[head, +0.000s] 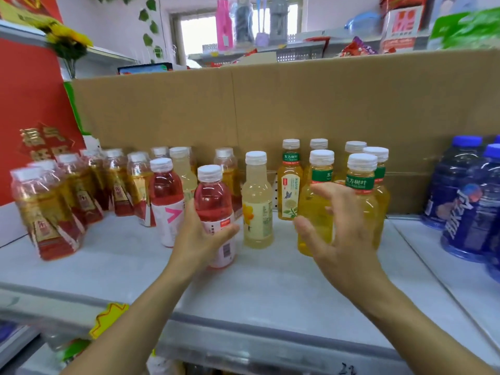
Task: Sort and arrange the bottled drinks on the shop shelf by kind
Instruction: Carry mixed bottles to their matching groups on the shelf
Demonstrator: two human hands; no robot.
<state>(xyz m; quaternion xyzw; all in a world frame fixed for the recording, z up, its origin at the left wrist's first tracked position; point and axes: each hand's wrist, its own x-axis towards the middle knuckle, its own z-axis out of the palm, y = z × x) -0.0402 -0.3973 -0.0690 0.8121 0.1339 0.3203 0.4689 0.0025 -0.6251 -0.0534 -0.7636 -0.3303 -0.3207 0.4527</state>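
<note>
Amber bottles (51, 212) blurred, blue bottles (460, 207) cut off at shelf's (243, 288) right edge, left hand (198, 239) gripping pink bottle (212, 201), right hand (345, 231) spread wide

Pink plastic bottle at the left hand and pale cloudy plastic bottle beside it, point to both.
pink plastic bottle (213, 204): head view, upper body.
pale cloudy plastic bottle (256, 196): head view, upper body above label.

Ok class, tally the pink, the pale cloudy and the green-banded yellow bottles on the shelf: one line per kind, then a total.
Pink bottles: 2, one held by the left hand
Pale cloudy bottles: 2
Green-banded yellow bottles: 6
Total: 10
</note>
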